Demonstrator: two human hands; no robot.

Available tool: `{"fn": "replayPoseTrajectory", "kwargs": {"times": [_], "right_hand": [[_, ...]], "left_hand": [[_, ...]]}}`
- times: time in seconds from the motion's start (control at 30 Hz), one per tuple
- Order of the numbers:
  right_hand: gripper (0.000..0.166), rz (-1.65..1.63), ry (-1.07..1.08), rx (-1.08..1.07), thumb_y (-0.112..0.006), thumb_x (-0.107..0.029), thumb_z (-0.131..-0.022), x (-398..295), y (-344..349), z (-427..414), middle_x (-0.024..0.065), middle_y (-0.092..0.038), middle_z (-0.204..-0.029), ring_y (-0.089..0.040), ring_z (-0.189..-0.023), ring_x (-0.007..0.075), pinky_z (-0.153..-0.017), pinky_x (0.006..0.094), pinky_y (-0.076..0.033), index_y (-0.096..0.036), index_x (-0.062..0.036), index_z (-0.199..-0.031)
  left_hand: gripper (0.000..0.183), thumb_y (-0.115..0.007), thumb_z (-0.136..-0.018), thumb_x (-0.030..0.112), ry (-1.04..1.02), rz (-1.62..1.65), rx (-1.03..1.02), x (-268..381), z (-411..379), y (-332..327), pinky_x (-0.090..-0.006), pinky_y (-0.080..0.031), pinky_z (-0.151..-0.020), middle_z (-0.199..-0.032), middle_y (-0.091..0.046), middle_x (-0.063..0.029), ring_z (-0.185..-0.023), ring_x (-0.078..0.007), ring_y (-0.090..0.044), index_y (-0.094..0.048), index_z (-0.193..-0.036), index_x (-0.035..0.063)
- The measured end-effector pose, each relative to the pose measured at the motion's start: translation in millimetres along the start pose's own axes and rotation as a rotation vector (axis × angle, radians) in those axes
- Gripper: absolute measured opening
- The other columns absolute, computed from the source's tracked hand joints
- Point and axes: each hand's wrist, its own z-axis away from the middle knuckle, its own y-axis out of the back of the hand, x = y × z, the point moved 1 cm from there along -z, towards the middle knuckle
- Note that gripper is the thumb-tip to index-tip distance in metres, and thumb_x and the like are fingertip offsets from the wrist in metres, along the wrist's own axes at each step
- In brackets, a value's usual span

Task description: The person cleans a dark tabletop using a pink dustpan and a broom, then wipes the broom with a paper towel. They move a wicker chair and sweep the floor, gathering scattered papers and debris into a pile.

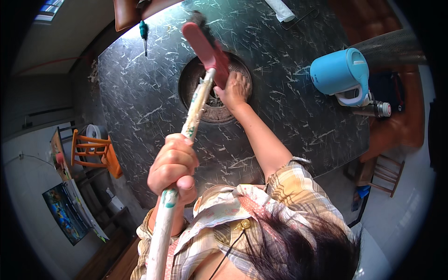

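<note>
My left hand (174,168) is wrapped around a worn whitish broom handle (196,108), which runs from below my chest up over the table. At its far end is a red plastic broom head (201,43) with dark bristles (206,26), slightly blurred and tilted above a round metal stove opening (215,117). My right hand (237,90) reaches onto the right side of that opening, its thumb beside the lower edge of the red head. Whether those fingers grip the head or only rest on the metal, I cannot tell. Dark debris shows inside the opening.
The dark, white-streaked tabletop (150,140) surrounds the opening. A blue electric kettle (332,71) and a steel flask (379,109) are at right. A green-handled screwdriver (144,33) lies far left, a white roll (282,12) at the far edge. An orange wooden chair (92,148) is left.
</note>
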Motion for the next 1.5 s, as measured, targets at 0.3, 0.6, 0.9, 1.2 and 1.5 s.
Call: {"fn": "replayPoseTrajectory", "kwargs": {"times": [0.3,0.6,0.9,1.2,1.5], "right_hand": [[0.061,-0.071,0.0,-0.075,-0.078,-0.032,-0.071,-15,-33,-1,0.0197,-0.053,-0.111,-0.053,-0.108,0.0357,-0.088,0.0458,-0.046,-0.043,-0.0004,-0.109],[0.057,0.022,0.023,-0.098,-0.078,-0.029,-0.071,8,-6,2,0.0164,-0.054,-0.113,-0.054,-0.109,0.0337,-0.091,0.0489,-0.042,-0.044,-0.0037,-0.11],[0.057,-0.075,0.134,-0.168,-0.079,-0.027,-0.07,-29,-12,-8,0.0185,-0.055,-0.113,-0.051,-0.112,0.0336,-0.095,0.0458,-0.04,-0.045,-0.003,-0.11],[0.055,-0.034,0.284,-0.105,-0.08,-0.025,-0.067,36,-21,-36,0.0204,-0.057,-0.105,-0.054,-0.101,0.0395,-0.085,0.0502,-0.042,-0.045,-0.0036,-0.103],[0.057,-0.14,0.264,-0.174,-0.079,-0.027,-0.067,-6,-30,11,0.0209,-0.057,-0.103,-0.054,-0.102,0.0391,-0.086,0.051,-0.041,-0.045,-0.0023,-0.105]], "left_hand": [[0.038,-0.054,-0.094,0.038,-0.003,-0.11,0.008,2,14,4,-0.0383,-0.041,-0.078,-0.062,-0.047,-0.0009,-0.058,-0.0136,-0.048,-0.044,-0.072,0.0094],[0.036,-0.051,-0.096,0.037,0.035,0.004,0.11,-5,26,3,-0.0371,-0.04,-0.075,-0.064,-0.046,-0.0015,-0.058,-0.0136,-0.045,-0.043,-0.073,0.0103],[0.039,-0.048,-0.096,0.041,-0.004,-0.175,0.131,16,15,10,-0.0372,-0.041,-0.078,-0.064,-0.041,0.0003,-0.058,-0.0121,-0.042,-0.041,-0.073,0.0099],[0.032,-0.052,-0.096,0.031,0.003,-0.051,0.101,-22,15,-14,-0.036,-0.042,-0.072,-0.067,-0.048,-0.0038,-0.062,-0.0155,-0.047,-0.044,-0.075,0.008],[0.037,-0.047,-0.098,0.037,0.122,-0.143,0.188,24,-6,-2,-0.0359,-0.04,-0.078,-0.064,-0.038,0.0011,-0.059,-0.0117,-0.037,-0.039,-0.072,0.0109]]}}
